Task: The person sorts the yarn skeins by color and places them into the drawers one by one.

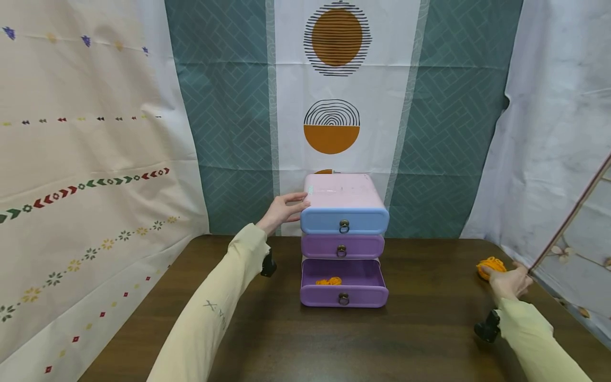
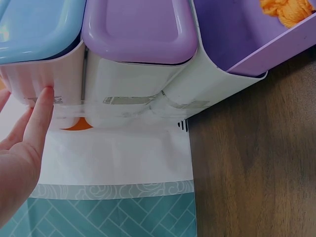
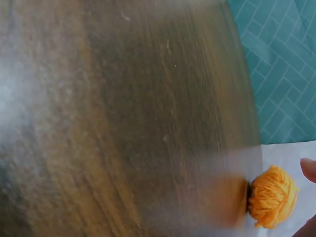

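Observation:
A small drawer cabinet with a pink top stands at the middle of the table. Its blue top drawer and purple middle drawer are closed, while the purple bottom drawer is pulled out. Orange yarn lies inside that bottom drawer. My left hand rests its extended fingers against the cabinet's upper left side; the left wrist view shows a fingertip on the pink wall. Far to the right, my right hand is right beside a ball of orange yarn, fingers spread around its near side.
The dark wooden table carries the cabinet and the yarn ball. Patterned cloth hangs behind it, with a cream cloth on the left and a white cloth along the right edge.

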Motion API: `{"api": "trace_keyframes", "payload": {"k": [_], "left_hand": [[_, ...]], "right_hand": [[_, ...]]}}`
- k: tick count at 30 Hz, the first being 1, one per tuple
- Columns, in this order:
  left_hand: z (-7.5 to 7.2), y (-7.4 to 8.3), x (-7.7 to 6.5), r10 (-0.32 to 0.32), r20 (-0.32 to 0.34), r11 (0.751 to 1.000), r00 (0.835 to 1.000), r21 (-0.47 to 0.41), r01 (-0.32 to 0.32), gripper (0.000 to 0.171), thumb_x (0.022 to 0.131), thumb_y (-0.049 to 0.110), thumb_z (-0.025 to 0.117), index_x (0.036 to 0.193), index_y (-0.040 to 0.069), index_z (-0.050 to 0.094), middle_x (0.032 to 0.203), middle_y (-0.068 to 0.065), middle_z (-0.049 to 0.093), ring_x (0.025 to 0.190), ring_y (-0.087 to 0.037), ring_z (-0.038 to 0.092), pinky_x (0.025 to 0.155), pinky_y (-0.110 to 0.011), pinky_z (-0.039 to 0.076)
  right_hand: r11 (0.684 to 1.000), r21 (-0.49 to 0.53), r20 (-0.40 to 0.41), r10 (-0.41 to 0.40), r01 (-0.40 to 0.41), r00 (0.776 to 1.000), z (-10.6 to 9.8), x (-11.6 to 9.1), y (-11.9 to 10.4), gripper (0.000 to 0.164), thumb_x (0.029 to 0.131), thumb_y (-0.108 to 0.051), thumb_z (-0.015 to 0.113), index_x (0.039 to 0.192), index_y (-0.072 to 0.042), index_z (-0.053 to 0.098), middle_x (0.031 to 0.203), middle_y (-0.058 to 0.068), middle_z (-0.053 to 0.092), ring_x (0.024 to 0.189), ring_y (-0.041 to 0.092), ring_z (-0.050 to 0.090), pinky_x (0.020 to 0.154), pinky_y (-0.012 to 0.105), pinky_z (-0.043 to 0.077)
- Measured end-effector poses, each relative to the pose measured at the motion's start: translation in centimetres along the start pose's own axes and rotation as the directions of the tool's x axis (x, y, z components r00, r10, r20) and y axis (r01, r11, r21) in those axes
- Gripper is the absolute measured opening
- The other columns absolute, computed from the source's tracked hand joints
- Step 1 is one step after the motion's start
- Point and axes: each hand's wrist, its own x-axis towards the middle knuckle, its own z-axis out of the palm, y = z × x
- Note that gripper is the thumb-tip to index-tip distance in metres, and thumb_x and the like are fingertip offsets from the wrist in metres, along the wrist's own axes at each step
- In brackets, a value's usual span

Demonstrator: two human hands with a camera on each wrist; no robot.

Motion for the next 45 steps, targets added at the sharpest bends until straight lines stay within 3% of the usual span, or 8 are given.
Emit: {"api": "trace_keyframes", "payload": {"k": [6, 13, 17, 22, 26, 30, 40, 45], "left_hand": [[0.2, 0.9, -0.7, -0.007, 0.015, 1.000, 1.000, 0.012, 0.007, 0.052, 0.087, 0.020, 0.063, 0.133, 0.003, 0.044, 0.133, -0.015, 0.041, 0.116, -0.028, 0.044, 0.084, -0.037, 0.046], [0.0, -0.8, 0.7, 0.004, -0.015, 1.000, 1.000, 0.026, -0.004, 0.054, 0.084, 0.030, 0.066, 0.131, 0.011, 0.049, 0.131, -0.009, 0.045, 0.113, -0.023, 0.046, 0.081, -0.033, 0.048], [-0.2, -1.1, 0.7, 0.012, -0.020, 1.000, 1.000, 0.029, -0.011, 0.054, 0.083, 0.030, 0.067, 0.131, 0.011, 0.050, 0.130, -0.009, 0.045, 0.112, -0.022, 0.047, 0.080, -0.033, 0.048], [-0.1, 0.0, -0.2, 0.005, -0.001, 1.000, 1.000, 0.005, -0.005, 0.053, 0.086, 0.024, 0.065, 0.132, 0.006, 0.047, 0.131, -0.013, 0.043, 0.113, -0.026, 0.046, 0.082, -0.036, 0.047], [0.1, 1.2, -1.1, 0.000, 0.012, 1.000, 1.000, 0.005, 0.000, 0.052, 0.088, 0.018, 0.062, 0.133, 0.001, 0.043, 0.133, -0.016, 0.041, 0.114, -0.028, 0.046, 0.084, -0.039, 0.046], [0.2, 1.4, -1.2, -0.010, 0.017, 1.000, 1.000, -0.010, 0.010, 0.052, 0.088, 0.018, 0.062, 0.133, 0.002, 0.043, 0.133, -0.015, 0.041, 0.114, -0.027, 0.045, 0.086, -0.040, 0.044], [-0.1, -1.0, 0.7, 0.001, -0.023, 1.000, 1.000, -0.012, -0.001, 0.052, 0.083, 0.026, 0.067, 0.130, 0.009, 0.051, 0.129, -0.008, 0.047, 0.109, -0.021, 0.050, 0.079, -0.033, 0.049], [0.0, -1.2, 0.9, 0.002, -0.048, 1.000, 0.999, 0.009, -0.001, 0.052, 0.082, 0.029, 0.069, 0.129, 0.012, 0.053, 0.125, -0.007, 0.050, 0.104, -0.019, 0.053, 0.077, -0.032, 0.050]], "right_hand": [[1.000, -0.005, 0.036, -0.009, 0.010, 0.999, -0.1, 0.2, 0.3, 0.077, 0.080, -0.018, 0.067, 0.137, 0.005, 0.020, 0.134, 0.033, 0.012, 0.124, 0.045, 0.014, 0.103, 0.048, 0.014], [0.999, -0.039, 0.097, -0.030, 0.034, 0.995, -0.5, 0.7, 0.8, 0.076, 0.080, -0.016, 0.066, 0.135, 0.009, 0.021, 0.131, 0.035, 0.012, 0.122, 0.045, 0.014, 0.103, 0.046, 0.016], [0.987, -0.116, 0.142, -0.096, 0.113, 0.985, -0.7, 1.2, 1.1, 0.075, 0.078, -0.014, 0.068, 0.132, 0.012, 0.024, 0.125, 0.036, 0.018, 0.120, 0.047, 0.013, 0.101, 0.049, 0.017], [0.961, -0.170, 0.194, -0.184, 0.218, 0.963, -1.0, 1.4, 1.4, 0.072, 0.078, -0.012, 0.067, 0.129, 0.016, 0.025, 0.121, 0.036, 0.024, 0.117, 0.050, 0.013, 0.099, 0.053, 0.017], [0.952, -0.181, 0.229, -0.202, 0.246, 0.952, -1.1, 1.6, 1.5, 0.071, 0.079, -0.012, 0.066, 0.131, 0.015, 0.025, 0.124, 0.037, 0.024, 0.117, 0.052, 0.013, 0.098, 0.055, 0.016], [0.946, -0.195, 0.244, -0.210, 0.260, 0.947, -1.1, 1.7, 1.4, 0.069, 0.081, -0.013, 0.065, 0.131, 0.015, 0.025, 0.126, 0.038, 0.024, 0.116, 0.053, 0.015, 0.097, 0.055, 0.016], [0.922, -0.220, 0.255, -0.262, 0.320, 0.931, -1.2, 2.4, 1.7, 0.060, 0.081, -0.011, 0.062, 0.124, 0.017, 0.030, 0.120, 0.040, 0.030, 0.108, 0.054, 0.022, 0.092, 0.055, 0.021], [0.917, -0.230, 0.245, -0.269, 0.325, 0.931, -1.0, 2.7, 1.8, 0.057, 0.082, -0.012, 0.062, 0.121, 0.017, 0.033, 0.117, 0.039, 0.032, 0.106, 0.053, 0.024, 0.089, 0.054, 0.023]]}}
